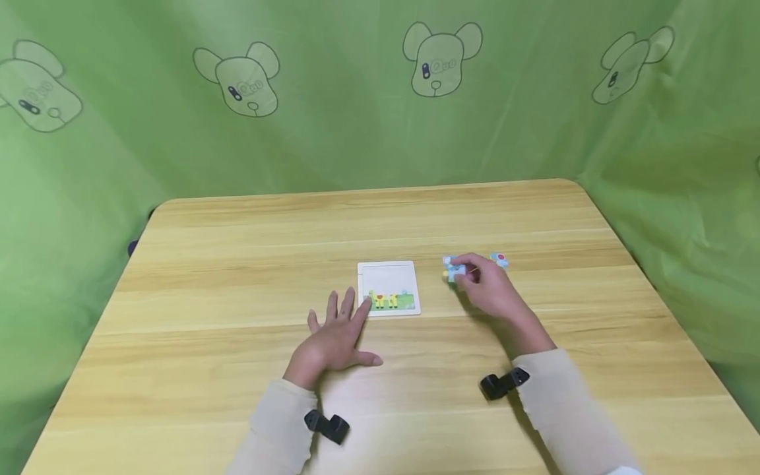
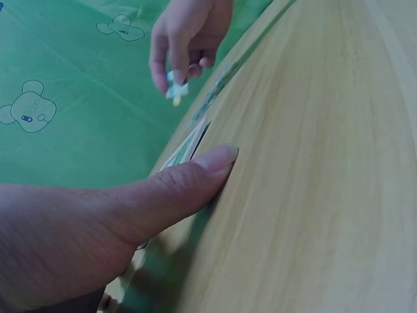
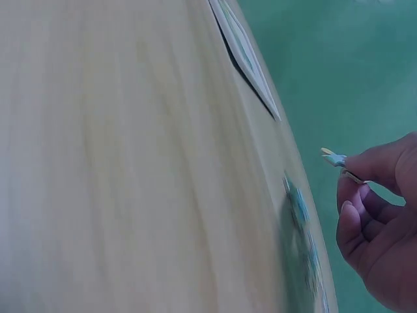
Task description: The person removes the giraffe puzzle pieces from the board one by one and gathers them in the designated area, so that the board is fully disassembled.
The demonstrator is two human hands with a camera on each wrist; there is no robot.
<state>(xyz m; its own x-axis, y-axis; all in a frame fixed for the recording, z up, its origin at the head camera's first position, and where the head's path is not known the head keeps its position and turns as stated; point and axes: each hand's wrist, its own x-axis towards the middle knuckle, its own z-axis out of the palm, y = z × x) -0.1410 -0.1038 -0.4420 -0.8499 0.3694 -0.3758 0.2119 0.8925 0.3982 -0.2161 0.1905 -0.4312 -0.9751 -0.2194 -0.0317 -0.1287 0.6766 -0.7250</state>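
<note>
My right hand pinches a light-blue jigsaw piece between thumb and index finger, held up over the table in the right wrist view. Other jigsaw pieces lie on the table around and partly beneath this hand, which hides some of them. To their left is a square white puzzle tray. Along its near edge sits a row of fitted pieces with yellow animal shapes on green; the part above is bare white. My left hand is spread on the table, index fingertip at the tray's lower left corner.
The wooden table has rounded far corners. Behind and beside it hangs a green curtain printed with bear-like heads. Each sleeve carries a black wrist camera, one on the left and one on the right.
</note>
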